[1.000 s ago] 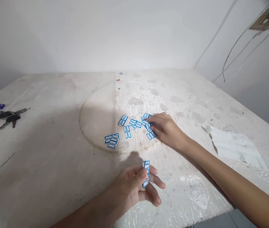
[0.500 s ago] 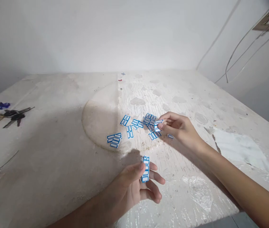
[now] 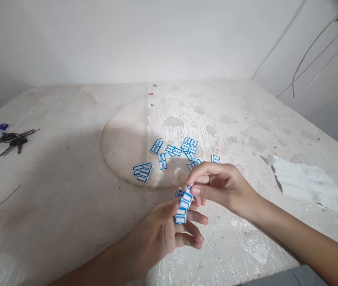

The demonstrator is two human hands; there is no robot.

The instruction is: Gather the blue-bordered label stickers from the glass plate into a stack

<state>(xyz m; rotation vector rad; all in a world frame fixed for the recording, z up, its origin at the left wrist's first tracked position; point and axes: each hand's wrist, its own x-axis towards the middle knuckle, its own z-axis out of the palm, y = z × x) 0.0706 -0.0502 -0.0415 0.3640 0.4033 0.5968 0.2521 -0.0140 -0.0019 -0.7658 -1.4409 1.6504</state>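
Note:
My left hand (image 3: pixel 171 226) is closed on a small stack of paper labels (image 3: pixel 180 216), white with blue-outlined boxes, pinched between thumb and fingers. Over that stack, my right hand (image 3: pixel 216 186) pinches another blue-bordered label (image 3: pixel 187 196) by its upper end. The two overlap, and I cannot tell whether they touch. Beyond the hands, several similar labels lie scattered: a pair at the left (image 3: pixel 142 172), a few in the middle (image 3: pixel 173 150), and an overlapping heap (image 3: pixel 189 147). One label (image 3: pixel 194 163) is partly hidden behind my right hand, and another label (image 3: pixel 216 158) lies just past it.
Keys (image 3: pixel 15 140) and a blue wrapper-like scrap (image 3: pixel 0 127) lie on the table (image 3: pixel 67 167) at the left. A pale torn sheet (image 3: pixel 303 182) rests at the right. Cables (image 3: pixel 303 59) hang by the wall (image 3: pixel 145 39).
My right hand has moved from the heap toward me, bringing its label over the stack in my left hand. The left hand stays nearly in place. The view has shifted slightly.

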